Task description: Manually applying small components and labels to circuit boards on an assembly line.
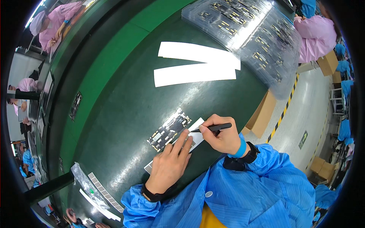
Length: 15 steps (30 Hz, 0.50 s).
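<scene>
My left hand [171, 163] lies flat on a white strip of small grey stickers [197, 135], fingers spread, pinning it to the dark green table [125, 106]. My right hand [222, 135] grips black tweezers [213, 128] whose tip touches the strip near my left fingertips. Just left of the strip lies a long black circuit board [169, 129] with gold pads, close to my left fingers.
Two white paper strips [197, 62] lie further up the table. Clear plastic trays of circuit boards [247, 30] are stacked at the top right. A bag and sticker strips [95, 188] sit at the lower left. Cardboard boxes [262, 114] stand beside the table. People in pink coats work nearby.
</scene>
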Available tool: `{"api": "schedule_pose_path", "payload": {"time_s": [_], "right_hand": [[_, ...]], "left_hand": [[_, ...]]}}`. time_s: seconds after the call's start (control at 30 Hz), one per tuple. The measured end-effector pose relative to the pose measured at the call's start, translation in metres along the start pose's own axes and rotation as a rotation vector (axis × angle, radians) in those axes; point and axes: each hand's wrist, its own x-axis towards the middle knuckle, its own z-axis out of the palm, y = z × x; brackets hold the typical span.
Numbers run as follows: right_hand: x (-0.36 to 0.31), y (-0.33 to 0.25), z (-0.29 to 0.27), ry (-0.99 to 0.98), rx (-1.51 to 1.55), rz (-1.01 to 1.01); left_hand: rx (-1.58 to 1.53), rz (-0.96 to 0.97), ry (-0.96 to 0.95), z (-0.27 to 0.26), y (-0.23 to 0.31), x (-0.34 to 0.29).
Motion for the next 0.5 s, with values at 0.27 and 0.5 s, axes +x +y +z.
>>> {"api": "schedule_pose_path", "payload": {"time_s": [0.27,0.5], "right_hand": [[0.003,0.006,0.0,-0.05,0.007,-0.065],[0.0,0.01,-0.008,-0.015,0.137,-0.025]], "left_hand": [[0.021,0.01,0.017,0.0,-0.001,0.001],[0.004,0.014,0.053,0.001,-0.001,0.006]]}}
